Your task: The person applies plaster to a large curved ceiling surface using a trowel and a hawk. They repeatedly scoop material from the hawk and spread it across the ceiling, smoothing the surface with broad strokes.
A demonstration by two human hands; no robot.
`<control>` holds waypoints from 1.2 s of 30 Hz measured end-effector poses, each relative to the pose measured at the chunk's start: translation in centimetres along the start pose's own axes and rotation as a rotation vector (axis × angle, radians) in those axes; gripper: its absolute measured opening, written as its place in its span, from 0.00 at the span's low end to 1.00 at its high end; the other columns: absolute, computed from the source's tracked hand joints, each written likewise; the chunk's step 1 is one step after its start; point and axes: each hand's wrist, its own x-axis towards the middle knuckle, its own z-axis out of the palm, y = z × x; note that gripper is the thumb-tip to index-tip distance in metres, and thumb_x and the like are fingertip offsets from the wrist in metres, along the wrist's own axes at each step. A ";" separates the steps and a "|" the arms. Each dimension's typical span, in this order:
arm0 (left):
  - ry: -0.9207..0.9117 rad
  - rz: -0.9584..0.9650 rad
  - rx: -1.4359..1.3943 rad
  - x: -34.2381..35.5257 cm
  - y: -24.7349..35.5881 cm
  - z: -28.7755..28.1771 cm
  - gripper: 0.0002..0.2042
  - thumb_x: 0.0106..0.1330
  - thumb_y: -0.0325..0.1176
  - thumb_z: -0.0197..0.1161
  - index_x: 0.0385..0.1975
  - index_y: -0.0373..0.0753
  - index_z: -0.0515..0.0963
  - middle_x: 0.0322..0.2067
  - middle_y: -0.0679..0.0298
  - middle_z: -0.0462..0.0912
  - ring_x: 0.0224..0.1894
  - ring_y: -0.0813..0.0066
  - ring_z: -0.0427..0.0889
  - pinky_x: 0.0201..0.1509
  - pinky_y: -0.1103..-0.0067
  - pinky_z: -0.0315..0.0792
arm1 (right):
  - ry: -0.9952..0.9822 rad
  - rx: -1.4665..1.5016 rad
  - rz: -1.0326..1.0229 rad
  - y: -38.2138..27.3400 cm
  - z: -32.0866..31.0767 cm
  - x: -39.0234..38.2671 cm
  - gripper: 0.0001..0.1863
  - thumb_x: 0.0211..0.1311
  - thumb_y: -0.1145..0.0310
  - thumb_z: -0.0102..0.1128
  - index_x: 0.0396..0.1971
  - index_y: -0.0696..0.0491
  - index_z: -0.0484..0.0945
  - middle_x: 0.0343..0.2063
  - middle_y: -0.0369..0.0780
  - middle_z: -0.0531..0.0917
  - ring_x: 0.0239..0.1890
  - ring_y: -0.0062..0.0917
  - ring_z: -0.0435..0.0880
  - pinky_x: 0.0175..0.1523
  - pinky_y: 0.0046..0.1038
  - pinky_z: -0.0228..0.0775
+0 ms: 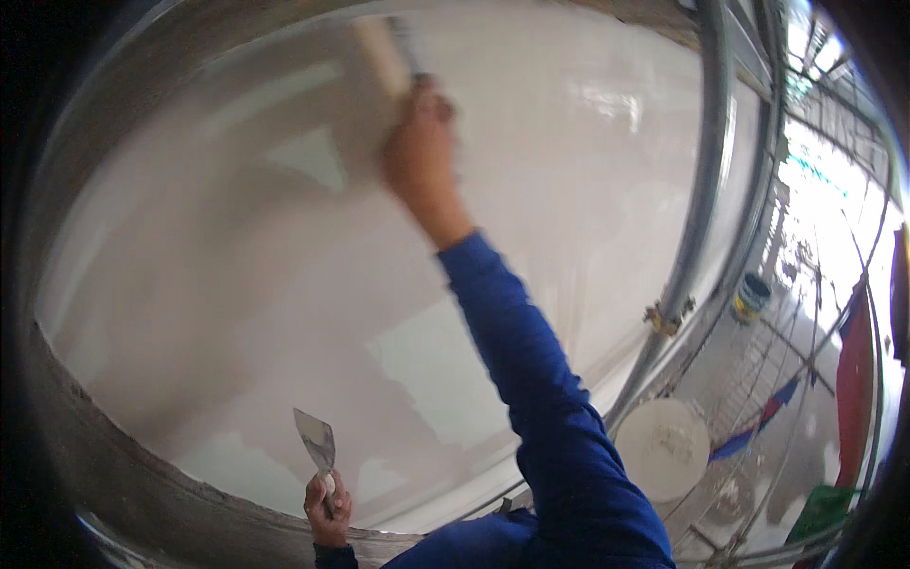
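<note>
My right hand (417,161), at the end of an outstretched blue sleeve, grips a wide, blurred smoothing blade (379,52) high against the pale plastered wall (559,190). The wall shows patches of light greenish and beige-grey coating. Low in the view, my left hand (328,512) holds a small putty knife (314,431) by its handle, blade pointing up, in front of the wall's lower part.
A metal scaffold pole with a clamp (668,318) crosses the wall's right side. At the lower right are a large pale round container (661,446), a small bucket (752,294), red and green fabric and scaffold bars. Rough grey edges border the wall.
</note>
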 end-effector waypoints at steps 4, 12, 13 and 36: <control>0.052 -0.038 -0.020 -1.0 -0.6 -1.2 0.19 0.68 0.45 0.56 0.43 0.32 0.72 0.14 0.67 0.67 0.09 0.82 0.59 0.11 0.83 0.55 | 0.018 -0.091 0.155 8.7 -5.1 3.1 0.30 0.51 0.78 0.47 0.57 0.69 0.58 0.52 0.63 0.70 0.52 0.54 0.72 0.60 0.46 0.62; 0.040 -0.048 -0.122 -3.3 -0.5 -3.1 0.16 0.70 0.40 0.54 0.44 0.32 0.73 0.17 0.66 0.68 0.10 0.83 0.58 0.14 0.86 0.56 | -0.076 0.004 0.379 7.5 -4.5 3.7 0.17 0.53 0.74 0.50 0.45 0.60 0.65 0.36 0.62 0.79 0.42 0.58 0.79 0.46 0.49 0.73; 0.029 -0.042 -0.118 -3.5 -0.4 -3.3 0.15 0.70 0.40 0.54 0.44 0.32 0.73 0.17 0.66 0.68 0.10 0.83 0.58 0.14 0.86 0.56 | -0.101 0.089 0.416 6.4 -3.6 3.3 0.17 0.53 0.72 0.51 0.44 0.57 0.65 0.34 0.62 0.79 0.41 0.58 0.79 0.45 0.49 0.73; 0.192 0.117 -0.167 -12.1 -1.6 -10.1 0.20 0.69 0.44 0.55 0.46 0.30 0.71 0.17 0.65 0.71 0.09 0.82 0.62 0.11 0.85 0.57 | -0.485 0.478 -0.136 -35.2 2.5 -17.9 0.33 0.57 0.79 0.47 0.64 0.70 0.53 0.66 0.59 0.54 0.67 0.55 0.55 0.61 0.63 0.55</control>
